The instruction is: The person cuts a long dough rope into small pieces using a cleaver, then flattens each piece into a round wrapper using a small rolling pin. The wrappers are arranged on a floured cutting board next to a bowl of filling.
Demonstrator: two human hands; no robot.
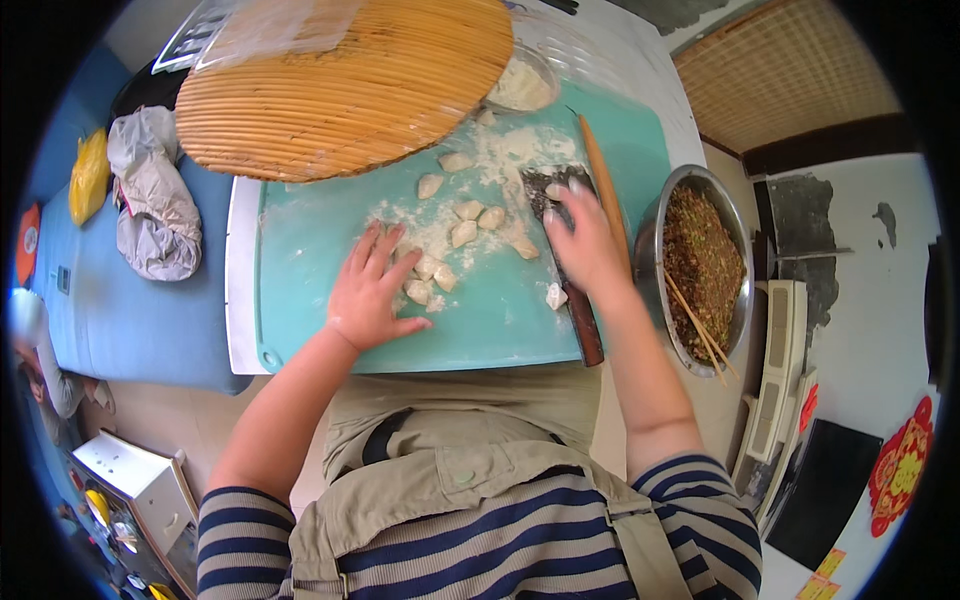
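Observation:
On a floured turquoise cutting mat [315,240] lie several small pieces of dough [464,233]. My left hand [370,289] rests with fingers spread over a cluster of pieces at left, partly hiding them. Over the dark blade of a cleaver [541,180], my right hand [580,229] has its thumb and fingers around a small dough piece [556,191]; whether it grips the piece is unclear. The cleaver's wooden handle [583,322] points toward me, with one floured piece [556,296] beside it. A wooden rolling pin [602,180] lies just right of the cleaver.
A metal bowl [661,300] of minced filling [701,262] with chopsticks [697,322] stands at the right. A round slatted tray [337,105] covers the mat's far left, near a bowl of flour [525,86]. Bags [157,195] lie on a blue surface at left. A person [52,367] is at the far left.

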